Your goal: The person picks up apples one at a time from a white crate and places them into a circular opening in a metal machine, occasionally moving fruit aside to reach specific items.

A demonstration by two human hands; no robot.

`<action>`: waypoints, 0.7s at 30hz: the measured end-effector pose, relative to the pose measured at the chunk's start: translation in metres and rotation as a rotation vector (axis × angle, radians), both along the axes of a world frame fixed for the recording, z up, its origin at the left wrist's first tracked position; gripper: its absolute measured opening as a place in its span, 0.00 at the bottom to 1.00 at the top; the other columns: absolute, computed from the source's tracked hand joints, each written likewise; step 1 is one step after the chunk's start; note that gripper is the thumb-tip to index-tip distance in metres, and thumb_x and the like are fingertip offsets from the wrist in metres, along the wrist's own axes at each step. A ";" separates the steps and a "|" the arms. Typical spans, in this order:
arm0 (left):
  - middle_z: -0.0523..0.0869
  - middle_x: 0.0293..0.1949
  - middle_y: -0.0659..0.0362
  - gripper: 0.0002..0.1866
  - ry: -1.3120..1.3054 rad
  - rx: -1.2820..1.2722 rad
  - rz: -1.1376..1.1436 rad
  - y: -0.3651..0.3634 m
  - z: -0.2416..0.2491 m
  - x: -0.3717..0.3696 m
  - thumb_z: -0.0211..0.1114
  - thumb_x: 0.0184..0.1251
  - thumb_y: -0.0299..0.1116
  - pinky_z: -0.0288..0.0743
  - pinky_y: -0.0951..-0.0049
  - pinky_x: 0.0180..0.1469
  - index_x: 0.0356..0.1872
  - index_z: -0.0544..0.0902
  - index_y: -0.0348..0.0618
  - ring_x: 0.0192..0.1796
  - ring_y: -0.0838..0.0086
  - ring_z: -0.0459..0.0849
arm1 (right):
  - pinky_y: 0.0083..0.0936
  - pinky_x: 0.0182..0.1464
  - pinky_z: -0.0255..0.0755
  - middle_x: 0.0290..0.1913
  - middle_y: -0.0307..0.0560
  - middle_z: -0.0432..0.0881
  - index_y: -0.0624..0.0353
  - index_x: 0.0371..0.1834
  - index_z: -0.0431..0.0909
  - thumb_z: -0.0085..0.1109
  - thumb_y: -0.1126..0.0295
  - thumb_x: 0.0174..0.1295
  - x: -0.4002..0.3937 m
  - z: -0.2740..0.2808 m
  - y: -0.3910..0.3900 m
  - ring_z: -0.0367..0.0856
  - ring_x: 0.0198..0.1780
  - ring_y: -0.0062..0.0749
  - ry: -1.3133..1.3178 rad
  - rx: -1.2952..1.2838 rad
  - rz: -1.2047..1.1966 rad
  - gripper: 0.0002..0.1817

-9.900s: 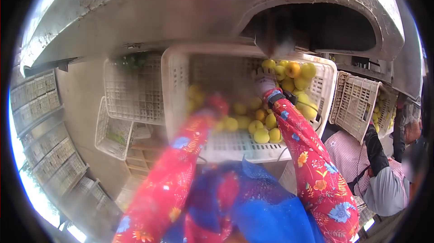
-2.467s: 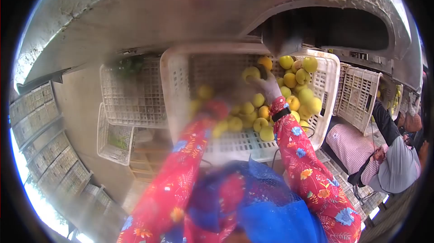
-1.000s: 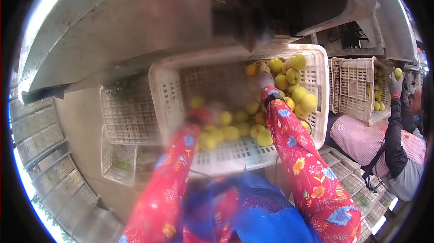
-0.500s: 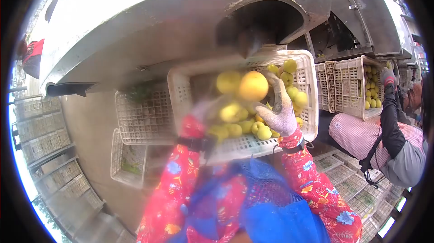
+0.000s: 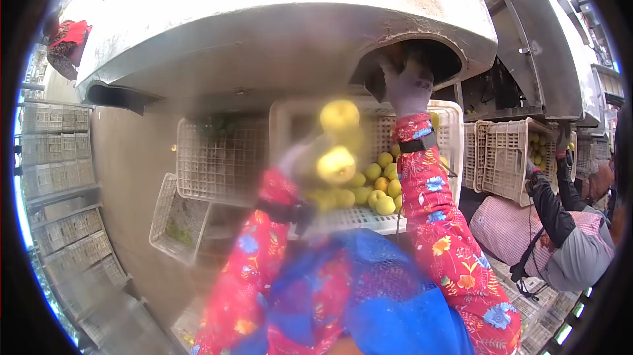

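Note:
My gloved right hand (image 5: 410, 84) reaches up into the dark oval opening (image 5: 443, 61) of the metal machine. Its thumb stands apart from the fingers, and a dim orange-brown shape shows between them, too dark to name. My left hand (image 5: 297, 157), also gloved, is smeared in the view, over the left part of a white plastic crate (image 5: 451, 116). Against its fingers are two yellow round fruits, an upper one (image 5: 339, 117) and a lower one (image 5: 336, 165), held above the crate. More yellow-green fruits (image 5: 373, 171), like apples or pears, lie in the crate below.
The metal housing (image 5: 264, 38) spans the space ahead. Left of my crate stand a grid-sided crate (image 5: 221, 163) and a smaller crate (image 5: 178, 223) on the floor. Stacked crates (image 5: 56, 137) line the far left. To the right, a co-worker's sleeve (image 5: 557, 196) reaches toward another fruit crate (image 5: 508, 157).
My right hand has moved up from the crate into the oval opening, and the orange-yellow fruit beside it is gone from plain view. My left hand stays beside its two fruits.

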State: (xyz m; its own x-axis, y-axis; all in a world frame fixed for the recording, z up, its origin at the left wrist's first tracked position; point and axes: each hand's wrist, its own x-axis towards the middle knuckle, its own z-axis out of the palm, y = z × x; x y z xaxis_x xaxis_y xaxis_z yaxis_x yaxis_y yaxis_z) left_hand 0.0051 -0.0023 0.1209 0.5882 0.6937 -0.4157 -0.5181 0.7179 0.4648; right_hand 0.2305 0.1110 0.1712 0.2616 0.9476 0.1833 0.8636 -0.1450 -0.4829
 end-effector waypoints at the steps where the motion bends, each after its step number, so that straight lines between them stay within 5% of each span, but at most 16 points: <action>1: 0.83 0.57 0.48 0.28 -0.076 -0.020 -0.001 -0.001 0.002 0.002 0.62 0.76 0.45 0.82 0.61 0.59 0.68 0.69 0.38 0.55 0.61 0.86 | 0.44 0.54 0.75 0.52 0.66 0.81 0.70 0.60 0.72 0.73 0.67 0.56 0.004 0.006 -0.009 0.82 0.54 0.55 0.048 0.097 -0.011 0.31; 5: 0.83 0.55 0.48 0.29 -0.163 -0.114 0.000 0.005 0.014 0.007 0.61 0.76 0.49 0.85 0.61 0.50 0.66 0.72 0.39 0.52 0.61 0.86 | 0.35 0.61 0.75 0.58 0.59 0.81 0.68 0.62 0.73 0.70 0.71 0.56 0.009 0.018 -0.074 0.81 0.60 0.43 0.705 0.309 0.321 0.30; 7: 0.84 0.53 0.49 0.28 -0.227 -0.198 -0.102 0.013 0.025 0.013 0.60 0.76 0.52 0.86 0.63 0.47 0.64 0.74 0.39 0.50 0.63 0.87 | 0.33 0.53 0.78 0.49 0.57 0.84 0.65 0.58 0.77 0.73 0.70 0.49 0.004 0.015 -0.101 0.86 0.47 0.42 0.639 0.118 0.576 0.31; 15: 0.86 0.49 0.55 0.26 0.192 0.271 -0.312 0.028 -0.007 0.021 0.59 0.76 0.53 0.84 0.69 0.48 0.59 0.78 0.40 0.48 0.72 0.87 | 0.40 0.50 0.78 0.45 0.57 0.85 0.63 0.56 0.78 0.73 0.65 0.48 -0.013 0.007 -0.106 0.85 0.46 0.50 0.507 0.142 0.375 0.29; 17: 0.85 0.51 0.56 0.23 0.637 1.083 -0.115 0.027 -0.048 0.015 0.58 0.78 0.47 0.84 0.69 0.51 0.60 0.77 0.40 0.50 0.72 0.86 | 0.43 0.51 0.76 0.44 0.58 0.84 0.62 0.56 0.77 0.72 0.61 0.51 -0.009 0.000 -0.102 0.83 0.45 0.53 0.316 0.218 0.267 0.30; 19: 0.85 0.52 0.56 0.20 0.639 1.148 -0.009 0.027 -0.038 0.016 0.61 0.76 0.41 0.83 0.68 0.53 0.61 0.76 0.39 0.52 0.72 0.85 | 0.47 0.54 0.73 0.45 0.59 0.83 0.62 0.58 0.77 0.70 0.55 0.54 -0.009 -0.003 -0.093 0.82 0.47 0.55 -0.005 0.285 0.110 0.31; 20: 0.84 0.53 0.56 0.20 0.426 0.804 -0.032 0.025 -0.033 0.012 0.63 0.74 0.37 0.83 0.68 0.53 0.62 0.76 0.39 0.52 0.71 0.85 | 0.55 0.63 0.64 0.51 0.64 0.81 0.60 0.59 0.76 0.64 0.46 0.58 -0.009 -0.008 -0.086 0.76 0.58 0.59 -0.071 0.117 -0.025 0.33; 21: 0.84 0.53 0.55 0.20 0.380 0.729 -0.034 0.026 -0.030 0.009 0.65 0.73 0.35 0.83 0.68 0.54 0.62 0.76 0.39 0.52 0.71 0.85 | 0.55 0.63 0.64 0.54 0.65 0.79 0.60 0.60 0.75 0.66 0.45 0.56 -0.007 -0.019 -0.075 0.74 0.59 0.61 -0.208 0.145 -0.046 0.35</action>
